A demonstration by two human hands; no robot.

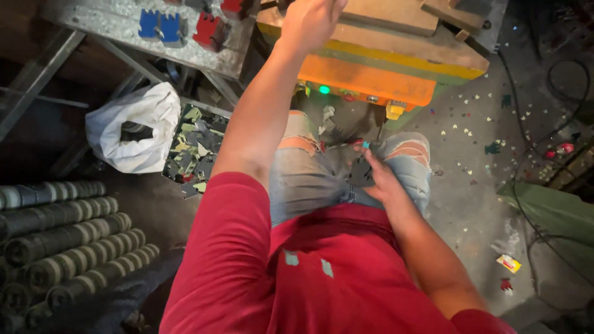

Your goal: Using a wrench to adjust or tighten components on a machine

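Reaching far up, the left hand (309, 21) is closed over something at the top edge of the orange and yellow press machine (371, 77); fingers curled tight but what they hold is cut off by the frame edge, so cannot tell what the grip has. The right hand (380, 176) rests near on the lap, on torn pale jeans (303, 179), fingers loosely curled round a stack of thin dark sheet pieces (360, 173), with a small teal bit (365, 145) at the fingertips, so the pieces sit inside that grip, flat under the palm, well apart from the left hand and nearer than the machine's green lamp (323, 89). Risks, as judgement: sheet offcuts look sharp-edged, a slip of the loose stack could cut bare fingers or spill onto the floor (470, 136), already littered with small punched scraps; one hand on the machine while the other feeds near it could pinch if timing is off. Left of the knees, a box of offcuts (195, 151) beside a white bag (139, 127); far left a bench (124, 25) with blue blocks (161, 26) and red blocks (210, 31); near left, stacked grey rolls (62, 241)
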